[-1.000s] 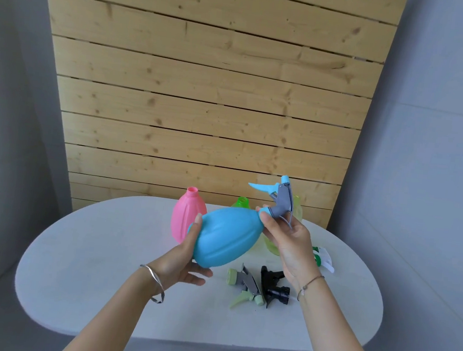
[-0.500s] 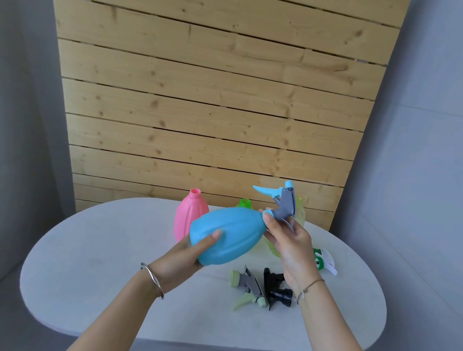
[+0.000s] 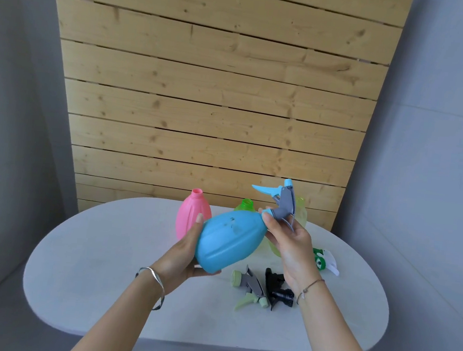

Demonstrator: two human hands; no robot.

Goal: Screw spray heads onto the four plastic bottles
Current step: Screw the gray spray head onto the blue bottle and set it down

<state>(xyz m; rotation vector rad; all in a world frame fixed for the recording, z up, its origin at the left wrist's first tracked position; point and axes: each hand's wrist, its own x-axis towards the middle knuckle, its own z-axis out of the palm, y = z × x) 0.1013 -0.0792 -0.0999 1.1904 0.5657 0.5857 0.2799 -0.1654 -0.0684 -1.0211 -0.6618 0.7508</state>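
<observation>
A blue bottle lies tilted above the table, neck up to the right. My left hand cups its base. My right hand pinches the collar of the blue and grey spray head at its neck. A pink bottle stands open behind, with a green bottle and a yellow-green bottle partly hidden. Loose on the table lie a light-green and grey spray head, a black spray head and a white and green spray head.
The white oval table fills the lower view, its front edge near my forearms. A wooden slat panel rises behind it, between grey walls on both sides.
My left hand has shifted its grip around the blue bottle's base, and the bottle has turned a little. My right hand stays on the spray head's collar.
</observation>
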